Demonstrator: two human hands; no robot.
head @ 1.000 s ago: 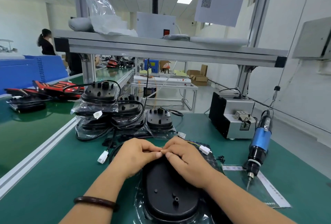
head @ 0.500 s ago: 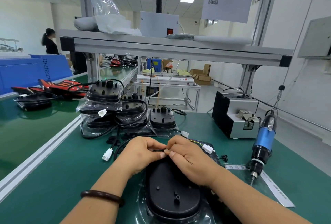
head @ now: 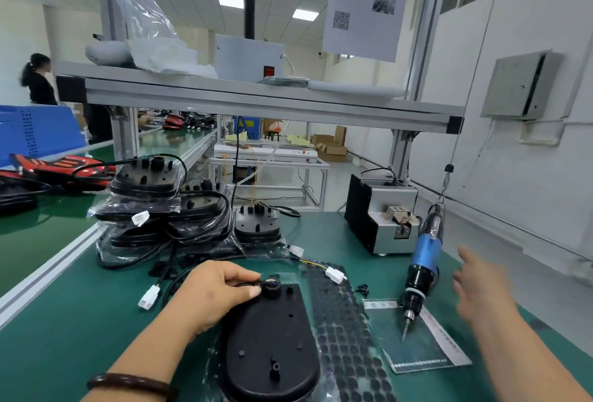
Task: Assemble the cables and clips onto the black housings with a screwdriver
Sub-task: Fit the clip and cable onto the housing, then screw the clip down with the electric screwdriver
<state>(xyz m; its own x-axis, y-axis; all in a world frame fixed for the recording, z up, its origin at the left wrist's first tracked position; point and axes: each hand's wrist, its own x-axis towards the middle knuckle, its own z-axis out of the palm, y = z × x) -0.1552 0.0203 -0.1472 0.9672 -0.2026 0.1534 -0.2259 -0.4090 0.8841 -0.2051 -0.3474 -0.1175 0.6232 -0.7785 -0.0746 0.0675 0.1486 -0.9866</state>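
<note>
At the far end of the black housing (head: 269,337), right at my left fingertips (head: 253,293), a round collar (head: 272,289) stands up from the flat back. My left hand (head: 218,292) pinches the cable (head: 248,283) there between thumb and forefinger, the other fingers curled in behind. I think thin coloured wires run into that collar, though it is too small to be sure. The housing lies flat on the green mat (head: 80,321), its rounded near end toward my wrist. Just right of my left fingers a dotted plastic sheet (head: 340,321) lies along the housing's right edge, touching it, with a white connector (head: 335,274) at its far end and a few small black clips (head: 364,287) loose beyond.

My right hand (head: 481,289) is in the air, blurred, fingers spread and loose, holding nothing. The blue screwdriver (head: 423,266) hangs just to its left, bit down, tip over a small flat bag (head: 417,353), with a slim gap of open air between hand and tool. Ahead of the tool a grey feeder box (head: 382,222) closes off the far side.

Left of my left hand a white plug (head: 149,297) lies on bare mat, and open green runs out to the aluminium rail (head: 48,273) at the table's edge. Past my knuckles a stack of bagged housings (head: 167,209) walls the far side.
</note>
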